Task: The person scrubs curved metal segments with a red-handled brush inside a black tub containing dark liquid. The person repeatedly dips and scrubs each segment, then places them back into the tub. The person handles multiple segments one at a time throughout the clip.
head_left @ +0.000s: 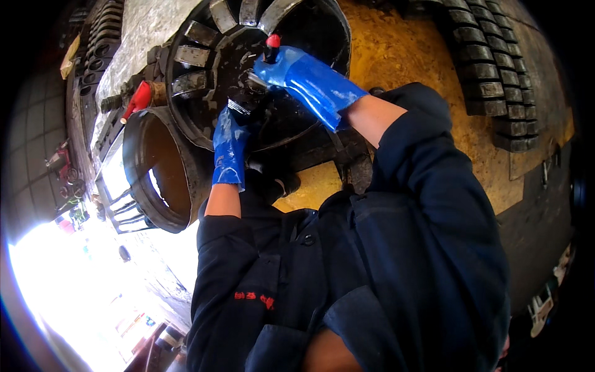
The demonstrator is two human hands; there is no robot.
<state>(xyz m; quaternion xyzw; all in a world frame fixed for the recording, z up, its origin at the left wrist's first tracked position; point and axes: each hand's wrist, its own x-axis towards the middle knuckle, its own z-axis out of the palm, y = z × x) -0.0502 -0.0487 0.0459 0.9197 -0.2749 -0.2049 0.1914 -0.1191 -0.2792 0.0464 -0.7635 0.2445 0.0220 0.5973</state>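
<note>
My right hand (pixel 279 67), in a blue rubber glove, is closed round a tool with a black handle and a red end (pixel 273 41). The end sticks up past my thumb; the tool's working part is mostly hidden. My left hand (pixel 229 139), gloved likewise, closes on a dark metal block with a shiny ridged face (pixel 239 106). Both hands are over a large round black pan (pixel 338 31), its inside wet and dark. Several grey metal blocks (pixel 192 56) stand in a ring along the pan's left and far sides.
Left of the pan, an open metal drum (pixel 180 214) lies tilted, with a red-handled brush-like object (pixel 137 102) near it. Stacked rows of dark metal blocks (pixel 480 71) sit on the oily yellow-brown surface (pixel 396 56) at right. More ring-shaped parts (pixel 96 65) line the far left.
</note>
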